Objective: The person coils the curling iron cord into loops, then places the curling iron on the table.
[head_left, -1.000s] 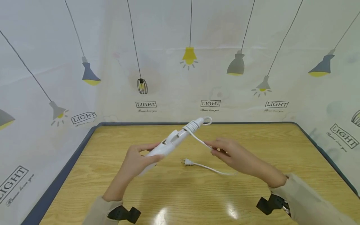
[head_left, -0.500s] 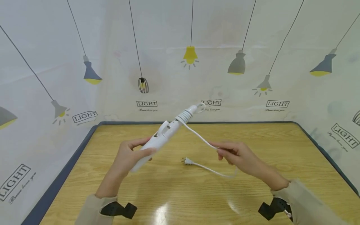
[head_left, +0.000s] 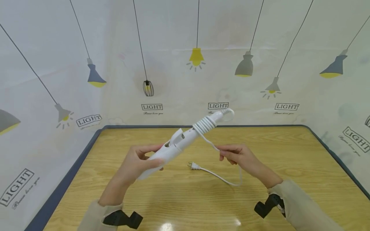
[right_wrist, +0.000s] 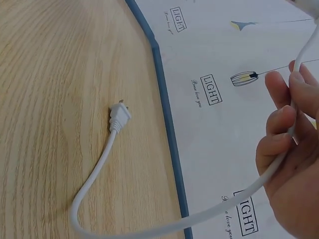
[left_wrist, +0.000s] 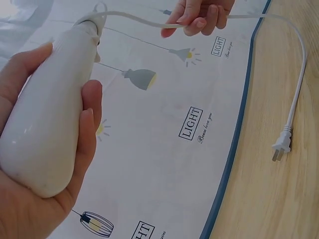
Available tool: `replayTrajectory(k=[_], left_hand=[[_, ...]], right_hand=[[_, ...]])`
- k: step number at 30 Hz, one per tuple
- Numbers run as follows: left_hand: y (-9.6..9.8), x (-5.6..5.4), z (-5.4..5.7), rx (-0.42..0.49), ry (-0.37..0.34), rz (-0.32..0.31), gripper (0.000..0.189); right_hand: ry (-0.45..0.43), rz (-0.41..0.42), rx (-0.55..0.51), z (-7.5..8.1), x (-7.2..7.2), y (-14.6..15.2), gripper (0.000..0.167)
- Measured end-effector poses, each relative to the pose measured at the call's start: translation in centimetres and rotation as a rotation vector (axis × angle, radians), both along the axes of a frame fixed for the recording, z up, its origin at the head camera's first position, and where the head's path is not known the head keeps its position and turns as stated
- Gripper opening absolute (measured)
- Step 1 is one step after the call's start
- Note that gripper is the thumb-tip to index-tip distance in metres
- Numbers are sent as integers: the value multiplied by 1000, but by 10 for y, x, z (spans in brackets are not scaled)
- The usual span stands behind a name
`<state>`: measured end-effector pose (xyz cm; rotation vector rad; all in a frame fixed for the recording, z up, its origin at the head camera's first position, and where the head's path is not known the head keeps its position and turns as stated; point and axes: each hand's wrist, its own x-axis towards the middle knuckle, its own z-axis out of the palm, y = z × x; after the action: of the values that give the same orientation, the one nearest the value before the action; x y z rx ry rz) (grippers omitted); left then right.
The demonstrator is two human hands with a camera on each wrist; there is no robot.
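Note:
A long white wand-shaped appliance, like a hair iron with a raised lever, tilts up to the right above the table. My left hand grips its thick lower end, thumb and fingers around it. Its white power cord leaves the far tip in a loop and winds in several turns around the narrow end. With thumb and fingers, my right hand pinches the cord to the right of the turns. The rest of the cord hangs down to a two-pin plug on the table; the right wrist view shows this plug too.
A wood-grain table with a dark blue edge spreads below. White sheeting printed with lamps and "LIGHT" surrounds it at the back and sides. Black camera mounts sit on both wrists.
The appliance swung left and up, then back to the right. My right hand moved right, then back left with the cord. The coil on the narrow end looks wider; the plug stays on the table.

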<state>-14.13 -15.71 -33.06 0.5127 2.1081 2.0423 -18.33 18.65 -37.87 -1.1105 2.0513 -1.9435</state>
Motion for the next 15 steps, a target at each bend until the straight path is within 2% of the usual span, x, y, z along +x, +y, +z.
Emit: replayTrajectory(k=[4, 11, 14, 15], left_hand=[[0, 1, 0, 18, 18, -60, 40], [-3, 2, -2, 40, 38, -166, 41], [-4, 1, -3, 48, 53, -218, 41], [-4, 1, -3, 49, 56, -235, 41]], right_hand=[[-62, 7, 24, -1, -7, -1, 39], [-207, 178, 90, -3, -27, 5, 32], [-228, 205, 161, -2, -34, 8, 23], [-211, 208, 180, -2, -36, 10, 22]])
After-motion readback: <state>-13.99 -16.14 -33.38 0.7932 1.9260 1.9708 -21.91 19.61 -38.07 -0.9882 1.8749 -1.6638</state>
